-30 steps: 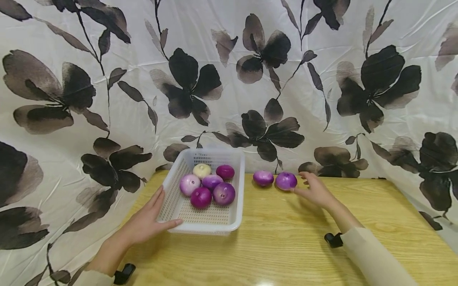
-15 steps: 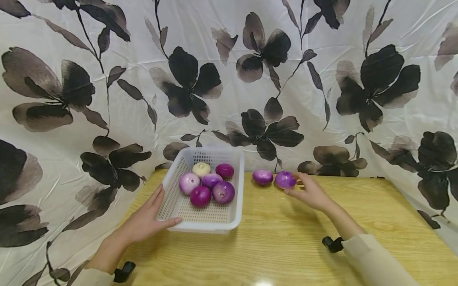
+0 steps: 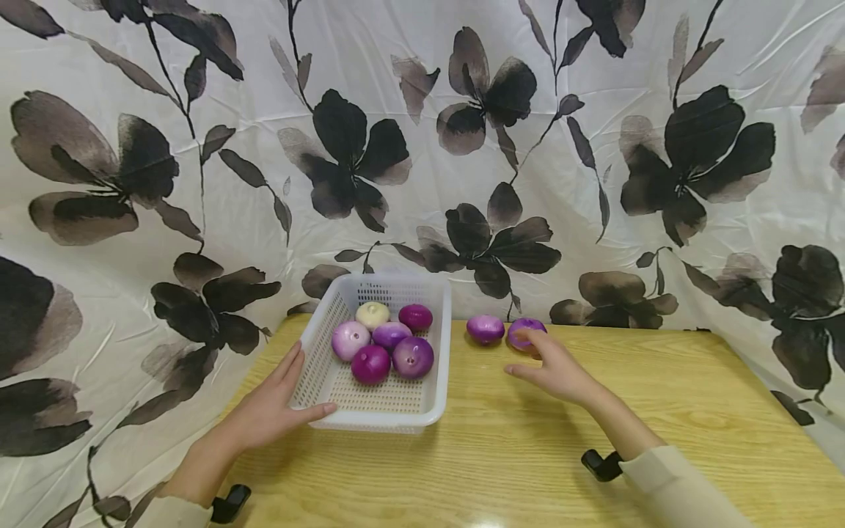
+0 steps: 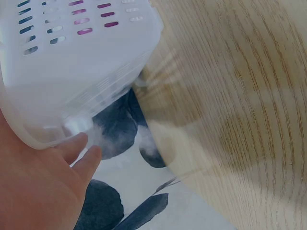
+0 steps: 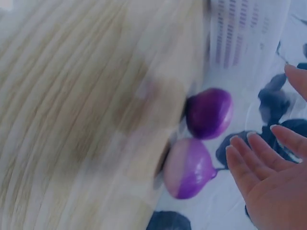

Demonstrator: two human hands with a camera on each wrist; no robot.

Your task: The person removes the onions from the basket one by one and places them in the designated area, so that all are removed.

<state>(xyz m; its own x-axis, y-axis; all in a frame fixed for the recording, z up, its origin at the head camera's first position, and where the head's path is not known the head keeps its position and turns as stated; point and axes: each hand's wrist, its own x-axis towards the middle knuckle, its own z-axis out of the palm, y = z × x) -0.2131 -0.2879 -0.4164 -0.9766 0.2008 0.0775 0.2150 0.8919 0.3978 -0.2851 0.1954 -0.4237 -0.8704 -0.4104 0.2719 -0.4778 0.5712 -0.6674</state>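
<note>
Head view shows one perforated white basket (image 3: 379,421) on the wooden counter (image 3: 488,447), holding one cream onion (image 3: 372,314) at its twelve o'clock and five purple-to-lilac onions (image 3: 370,364), while two loose purple onions (image 3: 485,330) sit outside near three o'clock. The left hand (image 3: 273,403), at the basket's eight o'clock, rests spread thumb and fingers on it. The right hand (image 3: 557,369), between four and five o'clock of the farther loose onion (image 5: 188,168), has thumb and fingers apart, just beside it.
</note>
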